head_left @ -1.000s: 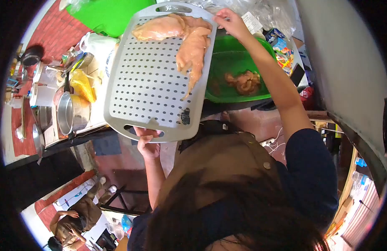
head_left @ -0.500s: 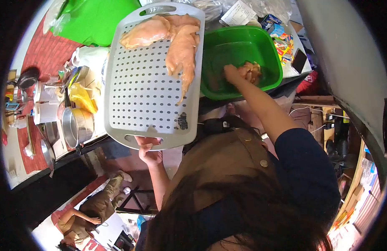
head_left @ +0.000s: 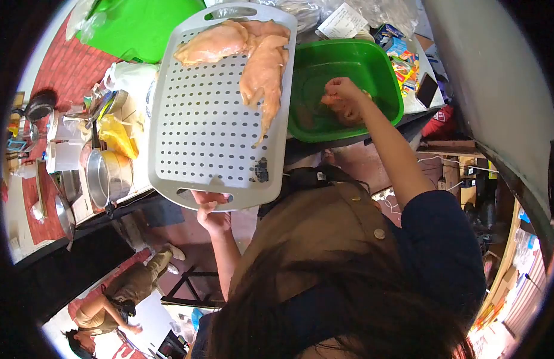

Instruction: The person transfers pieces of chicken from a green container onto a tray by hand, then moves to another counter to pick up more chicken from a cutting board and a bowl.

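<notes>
A grey perforated tray [head_left: 199,125] is tilted towards me, with pale raw meat pieces [head_left: 263,72] spread over its upper part. My left hand [head_left: 214,215] grips the tray's lower handle, fingers through the slot. Beside the tray is a green basin [head_left: 392,78]. Over it, my right hand [head_left: 342,90] has its fingers pinched together on a bit of raw meat [head_left: 332,103], which hangs just below the fingertips. More raw meat [head_left: 350,113] lies in the basin under that hand and is partly hidden by my forearm.
A phone [head_left: 427,90] and colourful packets [head_left: 402,63] lie right of the basin. Behind it are a paper slip [head_left: 342,22] and plastic bags. A metal pot [head_left: 103,179], a yellow bag [head_left: 117,136] and a green sheet [head_left: 142,30] are at left. Another person [head_left: 118,293] is at lower left.
My right hand has risen from the meat in the basin, with a piece now hanging from its fingers. My left hand keeps its hold on the tray. The other person has shifted position.
</notes>
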Tool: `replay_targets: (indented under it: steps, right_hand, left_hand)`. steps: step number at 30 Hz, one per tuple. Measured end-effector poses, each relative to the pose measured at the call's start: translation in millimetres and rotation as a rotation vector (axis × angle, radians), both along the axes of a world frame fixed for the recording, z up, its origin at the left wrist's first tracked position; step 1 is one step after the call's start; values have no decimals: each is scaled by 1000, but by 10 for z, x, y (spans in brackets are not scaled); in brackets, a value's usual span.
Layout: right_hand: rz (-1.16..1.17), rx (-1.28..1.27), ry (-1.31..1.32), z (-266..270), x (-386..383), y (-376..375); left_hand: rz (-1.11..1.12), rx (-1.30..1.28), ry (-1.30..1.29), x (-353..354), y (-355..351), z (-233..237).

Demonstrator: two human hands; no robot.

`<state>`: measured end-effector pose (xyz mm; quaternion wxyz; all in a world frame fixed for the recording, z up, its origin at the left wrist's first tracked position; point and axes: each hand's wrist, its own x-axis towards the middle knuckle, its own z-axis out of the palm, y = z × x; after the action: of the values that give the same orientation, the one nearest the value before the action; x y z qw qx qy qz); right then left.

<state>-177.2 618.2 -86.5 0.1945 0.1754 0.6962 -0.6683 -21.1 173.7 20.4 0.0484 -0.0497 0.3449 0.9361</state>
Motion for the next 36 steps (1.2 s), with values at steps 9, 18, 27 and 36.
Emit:
replay_targets:
  steps: [9,18,27,36]
  right_hand:
    - [11,-38,113,128,-130,77]
    - [359,1086,221,-521,-133,60]
    - [-54,931,229,-851,-151,-440]
    - [744,848,315,-1073,48,-641]
  left_hand:
    - [-25,-16,-5,-25,-51,-39]
    - [-19,-22,-14,-12,-15,24]
    - [-13,-52,-25,7,-18,55]
    - [60,-53,-31,-11,56,78]
